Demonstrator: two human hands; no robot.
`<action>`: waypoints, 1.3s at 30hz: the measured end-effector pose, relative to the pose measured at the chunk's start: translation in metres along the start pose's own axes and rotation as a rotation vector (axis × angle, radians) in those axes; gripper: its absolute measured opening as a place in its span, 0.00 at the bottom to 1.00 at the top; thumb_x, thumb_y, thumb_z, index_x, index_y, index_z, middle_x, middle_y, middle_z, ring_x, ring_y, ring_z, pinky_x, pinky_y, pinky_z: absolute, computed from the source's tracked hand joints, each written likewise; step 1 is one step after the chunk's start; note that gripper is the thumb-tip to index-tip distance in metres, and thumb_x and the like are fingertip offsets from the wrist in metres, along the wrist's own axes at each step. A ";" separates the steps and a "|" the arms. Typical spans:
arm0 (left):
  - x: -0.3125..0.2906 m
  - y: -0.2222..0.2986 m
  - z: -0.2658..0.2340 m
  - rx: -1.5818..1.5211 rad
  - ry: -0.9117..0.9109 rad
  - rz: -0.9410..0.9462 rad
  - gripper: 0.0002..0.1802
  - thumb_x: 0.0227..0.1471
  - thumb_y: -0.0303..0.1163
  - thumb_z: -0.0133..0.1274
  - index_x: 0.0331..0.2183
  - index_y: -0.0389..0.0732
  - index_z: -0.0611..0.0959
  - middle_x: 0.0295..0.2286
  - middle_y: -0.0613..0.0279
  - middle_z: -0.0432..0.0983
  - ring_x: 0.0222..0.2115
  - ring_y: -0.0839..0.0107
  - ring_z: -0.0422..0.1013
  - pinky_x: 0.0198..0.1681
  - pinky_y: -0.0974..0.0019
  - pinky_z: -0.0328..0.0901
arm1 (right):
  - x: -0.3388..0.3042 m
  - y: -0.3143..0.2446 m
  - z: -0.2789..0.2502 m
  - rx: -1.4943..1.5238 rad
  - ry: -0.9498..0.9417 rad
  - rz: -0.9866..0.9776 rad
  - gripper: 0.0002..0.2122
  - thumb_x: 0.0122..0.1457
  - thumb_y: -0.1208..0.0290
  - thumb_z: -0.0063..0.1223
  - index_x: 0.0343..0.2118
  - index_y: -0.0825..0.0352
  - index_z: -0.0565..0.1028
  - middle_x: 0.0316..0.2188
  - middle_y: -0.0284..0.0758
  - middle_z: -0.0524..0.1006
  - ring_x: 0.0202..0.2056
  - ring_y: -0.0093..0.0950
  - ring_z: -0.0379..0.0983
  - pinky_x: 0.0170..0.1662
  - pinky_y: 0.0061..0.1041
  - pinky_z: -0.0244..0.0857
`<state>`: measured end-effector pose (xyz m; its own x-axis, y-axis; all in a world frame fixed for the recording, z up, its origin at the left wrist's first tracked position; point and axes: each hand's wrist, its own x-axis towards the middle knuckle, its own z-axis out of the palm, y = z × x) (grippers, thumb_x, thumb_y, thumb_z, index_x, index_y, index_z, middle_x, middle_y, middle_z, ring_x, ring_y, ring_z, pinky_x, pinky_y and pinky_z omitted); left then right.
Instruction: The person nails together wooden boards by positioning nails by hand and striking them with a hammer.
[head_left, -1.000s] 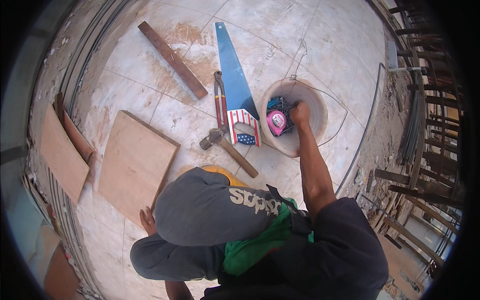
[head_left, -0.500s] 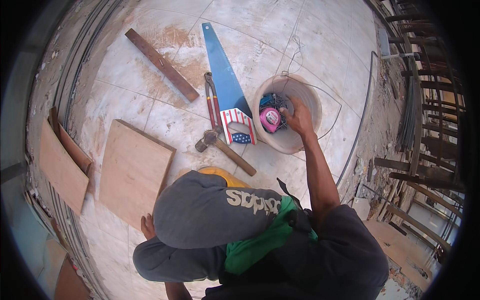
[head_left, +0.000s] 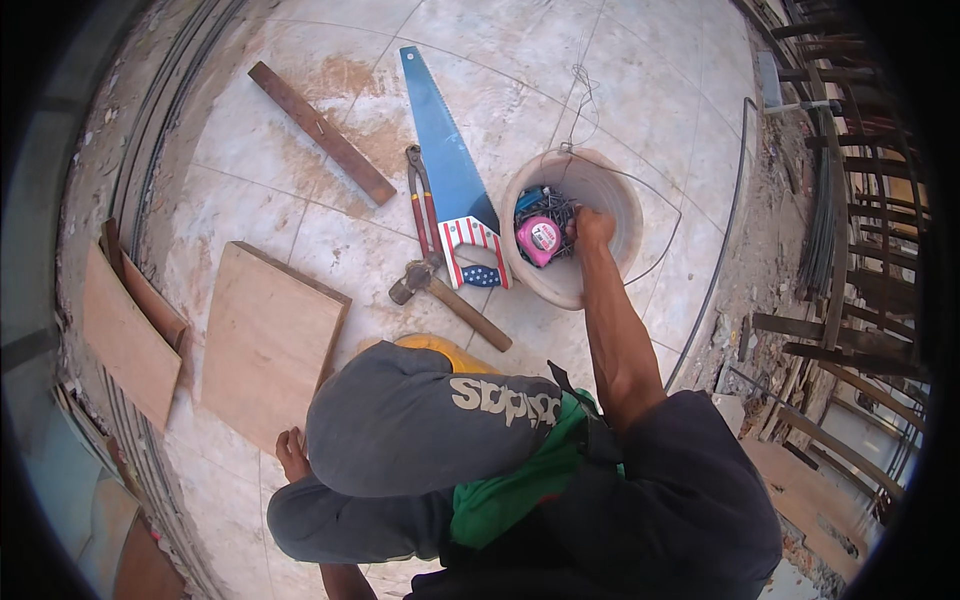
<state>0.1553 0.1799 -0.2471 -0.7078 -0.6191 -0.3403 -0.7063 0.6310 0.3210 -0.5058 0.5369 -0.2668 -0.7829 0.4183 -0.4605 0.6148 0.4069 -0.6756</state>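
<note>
My right hand (head_left: pixel 596 228) reaches down inside a pale plastic bucket (head_left: pixel 626 200). Its fingers are curled together at a heap of nails (head_left: pixel 560 208); whatever they hold is hidden. A pink tape measure (head_left: pixel 538 240) lies on the nails just left of the hand, with a small blue thing (head_left: pixel 530 200) beside it. Low on the left, my left hand (head_left: pixel 293 455) shows past my knee, fingers extended at the near edge of a thick wooden board (head_left: pixel 268 345). It grips nothing that I can see.
Left of the bucket lie a blue handsaw (head_left: pixel 440 130), pincers (head_left: pixel 421 200) and a hammer (head_left: pixel 450 300). A brown wood strip (head_left: pixel 322 132) is farther back. Bent plywood pieces (head_left: pixel 130 335) are at far left. A thin dark rod (head_left: pixel 715 250) and stacked dark timber (head_left: pixel 850 200) line the right.
My right hand has moved deeper into the bucket, and its fingers have gone from spread to curled at the nails. The left hand stays by the board.
</note>
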 end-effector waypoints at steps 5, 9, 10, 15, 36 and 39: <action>0.001 0.067 -0.029 -0.097 0.073 -0.039 0.32 0.51 0.27 0.56 0.58 0.42 0.68 0.56 0.45 0.61 0.58 0.45 0.60 0.59 0.54 0.61 | -0.001 -0.009 0.023 -0.257 0.321 0.088 0.19 0.46 0.64 0.68 0.35 0.77 0.81 0.36 0.51 0.81 0.39 0.42 0.81 0.45 0.41 0.73; -0.002 0.090 -0.042 -0.097 0.149 -0.084 0.32 0.50 0.24 0.56 0.58 0.42 0.68 0.57 0.43 0.61 0.58 0.44 0.61 0.59 0.53 0.61 | -0.015 -0.032 0.049 -0.221 0.422 0.196 0.18 0.46 0.63 0.64 0.35 0.75 0.81 0.38 0.52 0.81 0.42 0.45 0.80 0.48 0.42 0.73; -0.003 0.084 -0.035 -0.054 0.145 -0.070 0.33 0.50 0.23 0.56 0.58 0.42 0.68 0.57 0.42 0.61 0.57 0.44 0.62 0.59 0.53 0.62 | -0.014 -0.031 0.057 -0.212 0.466 0.231 0.17 0.47 0.63 0.63 0.35 0.74 0.81 0.38 0.52 0.81 0.42 0.46 0.80 0.49 0.42 0.73; 0.006 0.106 -0.038 -0.092 0.224 -0.105 0.36 0.48 0.20 0.58 0.59 0.41 0.67 0.58 0.40 0.60 0.57 0.43 0.62 0.58 0.53 0.62 | 0.037 -0.016 0.048 -0.220 0.477 0.362 0.15 0.52 0.65 0.57 0.37 0.72 0.81 0.41 0.48 0.81 0.42 0.43 0.81 0.49 0.40 0.74; 0.074 0.123 -0.101 -1.164 0.350 -0.238 0.16 0.57 0.27 0.56 0.48 0.35 0.80 0.38 0.54 0.82 0.34 0.70 0.79 0.39 0.68 0.72 | -0.363 -0.082 0.141 -0.293 -1.842 -0.617 0.07 0.65 0.71 0.52 0.38 0.70 0.72 0.26 0.31 0.75 0.26 0.19 0.71 0.30 0.20 0.66; 0.070 0.144 -0.097 -0.794 0.440 -0.014 0.17 0.55 0.27 0.59 0.47 0.34 0.80 0.37 0.53 0.81 0.34 0.68 0.79 0.38 0.68 0.73 | -0.400 -0.030 0.174 -0.563 -2.099 -0.559 0.06 0.63 0.74 0.54 0.38 0.70 0.72 0.26 0.33 0.76 0.25 0.19 0.72 0.28 0.21 0.67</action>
<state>0.0026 0.1825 -0.1388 -0.5261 -0.8498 -0.0323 -0.4025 0.2154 0.8897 -0.2279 0.2157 -0.1625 0.4434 -0.8185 -0.3653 0.0222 0.4175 -0.9084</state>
